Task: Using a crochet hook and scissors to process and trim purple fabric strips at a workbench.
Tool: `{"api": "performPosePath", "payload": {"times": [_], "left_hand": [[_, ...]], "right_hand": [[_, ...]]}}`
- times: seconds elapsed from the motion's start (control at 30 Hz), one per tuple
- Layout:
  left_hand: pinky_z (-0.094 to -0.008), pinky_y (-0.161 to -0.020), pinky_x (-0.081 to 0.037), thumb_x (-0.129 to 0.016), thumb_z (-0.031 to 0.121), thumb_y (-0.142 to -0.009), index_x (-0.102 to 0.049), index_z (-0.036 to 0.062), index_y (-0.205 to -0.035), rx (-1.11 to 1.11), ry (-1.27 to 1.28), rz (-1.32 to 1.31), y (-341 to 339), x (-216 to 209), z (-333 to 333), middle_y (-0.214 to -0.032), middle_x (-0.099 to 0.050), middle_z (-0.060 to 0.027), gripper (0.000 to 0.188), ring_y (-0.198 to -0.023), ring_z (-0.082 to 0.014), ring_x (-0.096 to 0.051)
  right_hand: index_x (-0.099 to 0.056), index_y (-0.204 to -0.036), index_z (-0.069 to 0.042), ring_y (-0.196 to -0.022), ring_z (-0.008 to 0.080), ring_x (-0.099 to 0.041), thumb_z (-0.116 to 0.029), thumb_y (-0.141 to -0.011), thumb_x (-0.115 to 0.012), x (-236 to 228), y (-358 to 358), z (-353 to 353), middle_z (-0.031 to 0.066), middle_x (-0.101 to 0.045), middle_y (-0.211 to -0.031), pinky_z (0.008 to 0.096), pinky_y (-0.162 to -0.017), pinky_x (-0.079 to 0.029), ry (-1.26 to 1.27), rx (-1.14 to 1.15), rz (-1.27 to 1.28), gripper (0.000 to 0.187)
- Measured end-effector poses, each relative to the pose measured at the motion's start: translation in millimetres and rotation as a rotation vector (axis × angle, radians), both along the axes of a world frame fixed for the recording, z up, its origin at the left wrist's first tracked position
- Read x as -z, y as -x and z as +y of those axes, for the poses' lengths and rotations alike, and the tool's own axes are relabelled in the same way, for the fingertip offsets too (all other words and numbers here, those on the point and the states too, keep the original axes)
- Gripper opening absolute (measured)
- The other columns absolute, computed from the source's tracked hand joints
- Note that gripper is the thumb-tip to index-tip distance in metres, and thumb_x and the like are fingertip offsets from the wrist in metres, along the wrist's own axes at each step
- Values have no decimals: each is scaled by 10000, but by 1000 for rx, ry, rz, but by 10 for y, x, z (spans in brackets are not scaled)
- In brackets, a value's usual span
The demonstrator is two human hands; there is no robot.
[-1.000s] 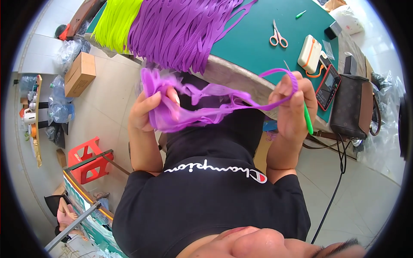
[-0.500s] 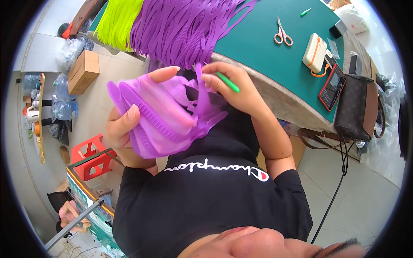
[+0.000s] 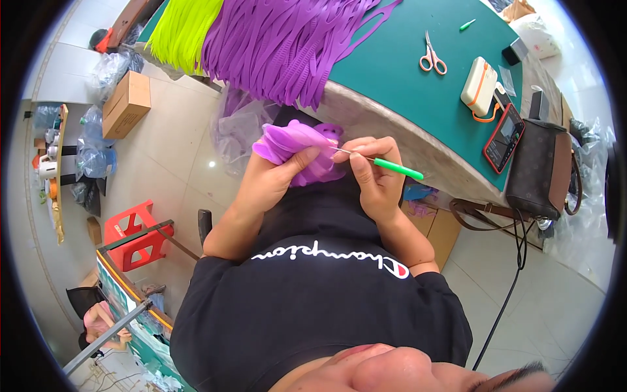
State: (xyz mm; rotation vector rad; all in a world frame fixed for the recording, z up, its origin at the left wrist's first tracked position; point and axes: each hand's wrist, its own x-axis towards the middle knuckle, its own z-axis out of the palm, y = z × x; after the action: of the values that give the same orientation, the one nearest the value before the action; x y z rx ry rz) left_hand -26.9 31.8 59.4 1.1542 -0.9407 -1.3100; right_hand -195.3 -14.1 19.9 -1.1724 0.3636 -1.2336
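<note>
My left hand [image 3: 273,176] grips a bunch of soft, translucent purple silicone straps [image 3: 287,140] in front of my lap, thumb pressed on top. The bunch is folded together, so its far side is hidden. In my right hand [image 3: 377,183] is a pick with a green handle [image 3: 400,169], pinched between thumb and fingers. Its thin metal shaft points left, and the tip reaches the edge of the purple bunch. Whether the tip has gone into the material I cannot tell.
Purple straps [image 3: 274,46] and lime-green straps [image 3: 179,36] hang over the edge of the green tabletop [image 3: 385,78]. Scissors [image 3: 432,55], a cream case [image 3: 478,85] and a red-framed phone [image 3: 503,138] lie farther right. A brown bag [image 3: 539,170] stands at the corner.
The purple bunch has been gathered smaller and moved right, with my left hand. My right hand has shifted right and lower, and the pick now points at the bunch.
</note>
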Motion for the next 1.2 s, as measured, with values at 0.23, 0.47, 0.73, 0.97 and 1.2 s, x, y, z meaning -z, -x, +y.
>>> {"api": "performPosePath", "payload": {"times": [0.23,0.47,0.73,0.97,1.2], "left_hand": [[-282,-822,-494,-685,13,-824,-613,-10,-1097,-46,-31,91,81,19,35,-1026,-661,-71,284,-946,-143,-616],[-265,-766,-507,-692,-3,-809,-612,-8,-1104,-25,-49,149,101,23,60,-996,-663,-61,306,-892,-132,-628],[-313,-866,-492,-701,-17,-786,-609,-16,-1082,-76,-80,155,121,-20,79,-1031,-660,-108,310,-978,-187,-623],[-305,-840,-496,-722,-2,-782,-608,-18,-1089,-116,-22,14,164,-17,97,-1003,-662,-93,328,-929,-158,-624],[-269,-685,-469,-763,86,-767,-641,-30,-998,407,-118,-215,-89,-57,119,-840,-664,-36,286,-732,-93,-582]], "right_hand": [[-493,-970,-5,-899,192,-614,-73,-932,-559,103,29,69,175,-612,-1002,301,-828,-486,11,63,178,103],[-494,-970,-9,-879,195,-619,-110,-941,-558,67,29,60,176,-633,-980,314,-805,-501,-41,102,79,124],[-491,-974,-3,-894,224,-640,-126,-949,-547,67,26,84,193,-642,-990,331,-816,-514,-65,94,42,137],[-501,-975,-17,-893,248,-655,1,-904,-569,105,96,-12,210,-658,-959,348,-780,-533,477,279,444,99],[-462,-1022,10,-802,298,-675,-40,-950,-501,-42,621,-863,257,-651,-930,383,-702,-575,753,962,324,95]]}}
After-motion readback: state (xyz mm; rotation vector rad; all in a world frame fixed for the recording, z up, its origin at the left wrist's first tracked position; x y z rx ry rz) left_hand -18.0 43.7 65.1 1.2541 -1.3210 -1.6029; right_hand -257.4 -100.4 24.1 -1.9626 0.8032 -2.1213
